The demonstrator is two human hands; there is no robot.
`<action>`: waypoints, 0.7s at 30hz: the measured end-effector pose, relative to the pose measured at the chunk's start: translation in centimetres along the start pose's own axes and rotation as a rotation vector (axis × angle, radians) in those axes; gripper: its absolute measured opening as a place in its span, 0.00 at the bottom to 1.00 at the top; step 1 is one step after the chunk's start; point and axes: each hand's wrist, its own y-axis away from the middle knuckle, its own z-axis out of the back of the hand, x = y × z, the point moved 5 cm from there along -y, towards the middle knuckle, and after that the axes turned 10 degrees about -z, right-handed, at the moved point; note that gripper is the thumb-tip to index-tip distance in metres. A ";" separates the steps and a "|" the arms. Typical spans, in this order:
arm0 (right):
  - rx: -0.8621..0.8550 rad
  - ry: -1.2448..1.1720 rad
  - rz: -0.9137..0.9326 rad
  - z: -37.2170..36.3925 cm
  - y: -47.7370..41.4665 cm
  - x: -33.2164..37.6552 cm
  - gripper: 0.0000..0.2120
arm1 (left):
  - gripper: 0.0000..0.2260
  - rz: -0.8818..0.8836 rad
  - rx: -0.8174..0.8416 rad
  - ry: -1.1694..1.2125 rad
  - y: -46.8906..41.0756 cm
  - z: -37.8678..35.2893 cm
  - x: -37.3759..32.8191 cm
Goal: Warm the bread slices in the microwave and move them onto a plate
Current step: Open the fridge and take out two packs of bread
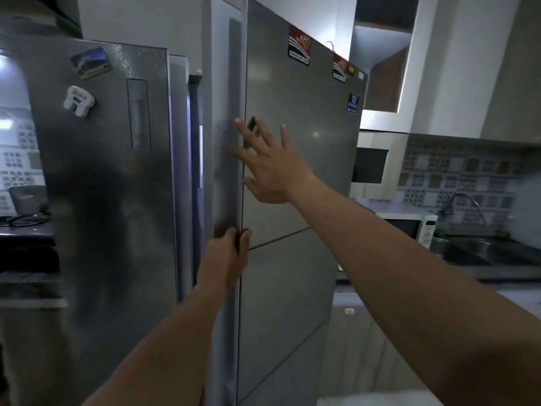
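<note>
A tall grey fridge fills the middle of the view. Its left door [111, 177] stands ajar, with bluish light in the gap. My left hand [227, 253] is closed around the edge of the right door [292, 148], near the seam above the lower drawer. My right hand [272, 165] is spread flat, fingers apart, against the right door's front near its left edge. A white microwave [415, 227] sits on the counter to the right, partly hidden behind the fridge. No bread and no plate are in view.
A sink with a tap [468, 206] lies at the far right under patterned tiles. Cupboards [389, 74] hang above it. Magnets [79, 101] dot the left door. A dark counter [26, 230] with a pot stands at the far left.
</note>
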 end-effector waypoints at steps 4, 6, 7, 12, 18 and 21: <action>-0.014 -0.008 -0.071 2.8 4.7 -1.9 0.27 | 0.12 -0.045 0.088 0.084 2.8 -0.4 -4.8; 0.008 -0.009 -0.128 4.1 6.8 -2.7 0.26 | 0.11 -0.094 0.145 0.086 4.2 -0.6 -7.0; 0.022 -0.007 -0.161 4.7 7.8 -3.0 0.26 | 0.11 -0.123 0.161 0.072 4.8 -0.5 -8.0; 0.113 -0.020 -0.339 7.9 12.2 -4.5 0.32 | 0.21 -0.435 0.280 -0.167 7.7 -2.0 -12.9; 0.185 -0.121 -0.614 8.6 16.5 -7.1 0.40 | 0.25 -0.884 0.133 -0.173 11.5 -0.7 -19.0; 0.140 -0.271 -0.712 9.4 18.9 -8.3 0.39 | 0.22 -0.916 0.040 -0.121 10.4 -0.2 -20.7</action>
